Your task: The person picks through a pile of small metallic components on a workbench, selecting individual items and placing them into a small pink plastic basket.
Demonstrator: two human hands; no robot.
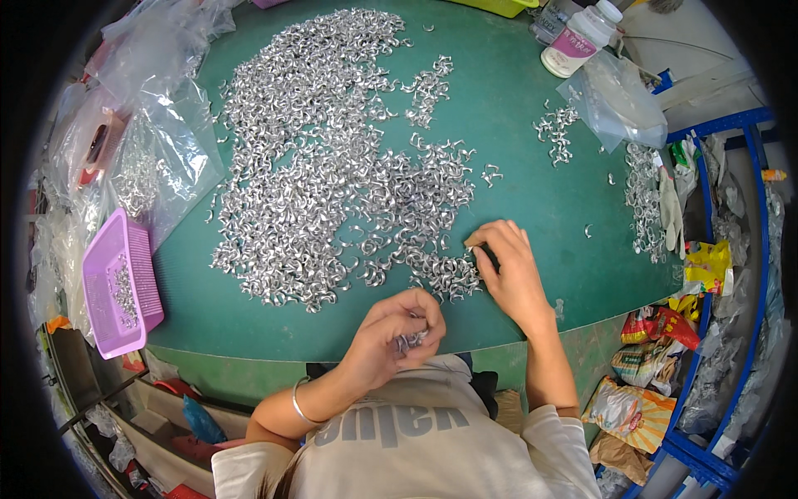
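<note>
A large heap of small curved silvery metal pieces (307, 158) spreads over the green tabletop (532, 200). Close to the table's near edge, my left hand (399, 328) is curled around several of these pieces, which show between its fingers and palm. My right hand (511, 270) rests at the heap's near right edge. Its thumb and forefinger come together at what looks like one small curved metal piece, mostly hidden by the fingertips. A metal bangle (299, 403) circles my left wrist.
At left stands a purple plastic basket (154, 291) with some metal pieces inside, beside clear plastic bags (179, 150). A white bottle with a pink label (573, 41) stands at the far right. Smaller groups of pieces (644, 204) lie along the right edge, near a blue rack (761, 191).
</note>
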